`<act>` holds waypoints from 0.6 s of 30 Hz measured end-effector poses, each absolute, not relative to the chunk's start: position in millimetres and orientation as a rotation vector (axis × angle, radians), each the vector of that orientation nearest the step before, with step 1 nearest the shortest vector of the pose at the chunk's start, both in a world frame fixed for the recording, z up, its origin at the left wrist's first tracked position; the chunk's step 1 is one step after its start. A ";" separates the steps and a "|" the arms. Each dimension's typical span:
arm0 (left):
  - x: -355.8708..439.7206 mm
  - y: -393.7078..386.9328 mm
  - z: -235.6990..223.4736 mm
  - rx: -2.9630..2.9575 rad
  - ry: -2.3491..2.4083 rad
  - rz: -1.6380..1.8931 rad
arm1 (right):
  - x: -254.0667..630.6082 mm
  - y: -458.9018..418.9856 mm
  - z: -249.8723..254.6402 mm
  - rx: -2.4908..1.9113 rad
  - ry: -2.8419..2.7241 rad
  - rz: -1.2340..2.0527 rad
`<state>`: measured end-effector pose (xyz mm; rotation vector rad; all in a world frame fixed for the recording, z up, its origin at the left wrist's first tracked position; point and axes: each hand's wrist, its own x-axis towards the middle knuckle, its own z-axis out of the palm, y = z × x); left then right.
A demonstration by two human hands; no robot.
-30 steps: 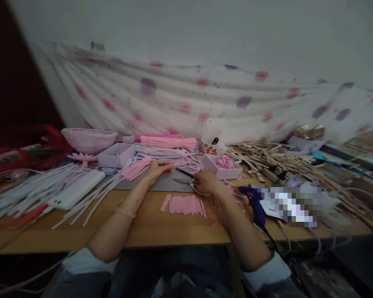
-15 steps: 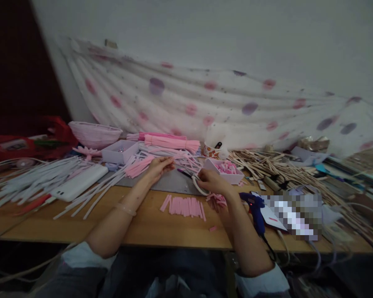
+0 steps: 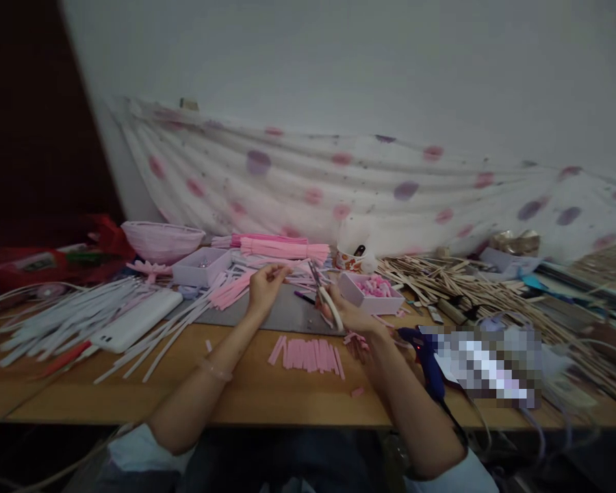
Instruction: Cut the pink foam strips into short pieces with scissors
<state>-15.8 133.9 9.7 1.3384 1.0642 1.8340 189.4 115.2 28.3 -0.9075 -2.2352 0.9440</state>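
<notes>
Grey sleeves (image 3: 133, 481), pale turned-back cuffs (image 3: 146, 448), thin pale left bracelet (image 3: 215, 372)

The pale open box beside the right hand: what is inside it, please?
Inside the pale open box beside the right hand lies a heap of small pink pieces, some lighter than others. The heap covers the bottom, so whatever lies underneath cannot be seen.

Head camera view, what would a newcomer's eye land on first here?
Probably the spotted cloth hung along the wall behind the table. Next, perhaps, the row of short pink strips near the table's front edge, between the forearms, and the scissors in the right hand just beyond it. Right of that forearm, a blue glue gun shows a small red light.
</notes>
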 end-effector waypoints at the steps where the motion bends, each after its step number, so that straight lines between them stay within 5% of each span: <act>1: -13.5 132.2 9.9 1.387 1.093 1.851 | 185.3 114.5 27.0 -0.912 -2.250 0.963; 18: -4.8 120.4 5.0 1.824 1.367 1.808 | 171.1 113.4 20.2 -0.897 -1.855 1.338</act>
